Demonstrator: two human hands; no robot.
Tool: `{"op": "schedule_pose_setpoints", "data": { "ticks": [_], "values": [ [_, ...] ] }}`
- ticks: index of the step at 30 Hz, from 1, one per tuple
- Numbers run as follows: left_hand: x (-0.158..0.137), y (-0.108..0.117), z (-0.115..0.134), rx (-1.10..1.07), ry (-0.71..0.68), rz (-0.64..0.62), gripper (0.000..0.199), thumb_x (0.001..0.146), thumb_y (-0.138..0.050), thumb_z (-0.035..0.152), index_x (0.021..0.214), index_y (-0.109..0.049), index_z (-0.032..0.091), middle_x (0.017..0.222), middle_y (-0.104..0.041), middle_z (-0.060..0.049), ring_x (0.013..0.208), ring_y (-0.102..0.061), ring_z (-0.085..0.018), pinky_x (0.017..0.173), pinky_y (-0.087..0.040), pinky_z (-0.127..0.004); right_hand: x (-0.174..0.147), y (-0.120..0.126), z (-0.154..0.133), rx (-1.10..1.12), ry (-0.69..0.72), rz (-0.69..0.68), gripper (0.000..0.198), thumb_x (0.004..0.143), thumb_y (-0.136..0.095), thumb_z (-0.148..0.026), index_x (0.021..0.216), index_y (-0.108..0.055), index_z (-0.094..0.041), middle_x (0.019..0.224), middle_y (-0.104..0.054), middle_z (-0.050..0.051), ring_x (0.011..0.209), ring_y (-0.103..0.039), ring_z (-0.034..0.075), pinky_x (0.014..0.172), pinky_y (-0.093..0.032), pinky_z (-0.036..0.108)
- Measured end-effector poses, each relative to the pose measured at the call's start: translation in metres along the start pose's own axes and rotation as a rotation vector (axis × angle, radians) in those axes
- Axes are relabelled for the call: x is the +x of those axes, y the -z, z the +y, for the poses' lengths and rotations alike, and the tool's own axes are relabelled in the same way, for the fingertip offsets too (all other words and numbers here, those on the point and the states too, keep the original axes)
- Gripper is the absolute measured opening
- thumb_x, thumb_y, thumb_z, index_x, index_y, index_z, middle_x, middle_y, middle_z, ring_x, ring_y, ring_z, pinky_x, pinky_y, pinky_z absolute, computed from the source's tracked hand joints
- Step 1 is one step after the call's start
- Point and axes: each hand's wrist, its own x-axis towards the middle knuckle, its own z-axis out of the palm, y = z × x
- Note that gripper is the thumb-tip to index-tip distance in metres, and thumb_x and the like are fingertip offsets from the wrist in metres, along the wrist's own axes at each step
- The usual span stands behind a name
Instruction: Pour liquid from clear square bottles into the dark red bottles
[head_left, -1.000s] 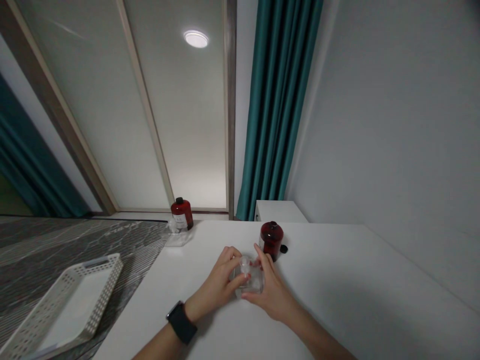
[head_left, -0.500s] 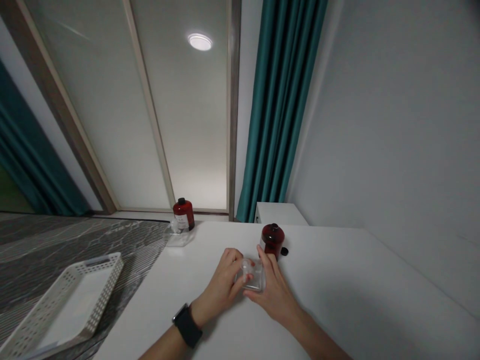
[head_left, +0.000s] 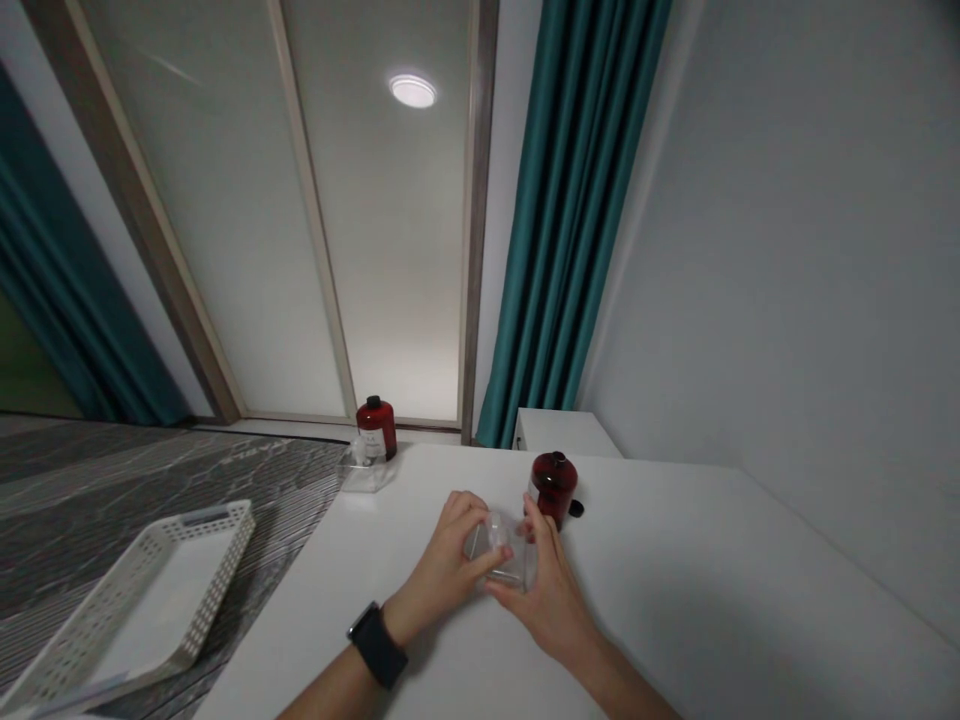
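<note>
A small clear, square-based container (head_left: 511, 572) with a rounded translucent top sits between my hands on the white table. My left hand (head_left: 450, 555) curls around its left side, thumb reaching across the front near the top. From the right, my right hand (head_left: 551, 590) grips the container's side between thumb and fingers. Just behind my right fingertips stands a dark red bottle (head_left: 555, 482) with its neck uncapped. A small black cap (head_left: 576, 508) lies beside that bottle, to its right. The fingers partly hide the clear container, so its exact kind is unclear.
Toward the table's far left corner stand another red bottle (head_left: 377, 430) with a black cap and a similar clear container (head_left: 366, 475). A white perforated basket (head_left: 202, 600) is left of the table (head_left: 675, 620). A white cabinet (head_left: 568, 433) and a teal curtain (head_left: 574, 220) are beyond.
The view has shifted slightly, moving the scene a little to the right. My left thumb has moved a little across the container's front; both hands stay on it.
</note>
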Motion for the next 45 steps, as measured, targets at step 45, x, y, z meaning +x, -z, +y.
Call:
{"op": "schedule_pose_setpoints", "data": {
  "ticks": [45],
  "values": [
    [-0.002,-0.003,0.002,-0.269,0.129,0.060,0.053,0.083,-0.067,0.019,0.131,-0.046,0.023,0.102,-0.065,-0.003,0.104,-0.060,-0.022,0.106,-0.039,-0.044,0.012,0.011,0.020,0.192,-0.090,-0.086,0.108,0.065,-0.081,-0.017,0.155,-0.022,-0.027,0.141,-0.051,0.011,0.127,-0.053,0.030,0.113,-0.037,0.052]
  ]
}}
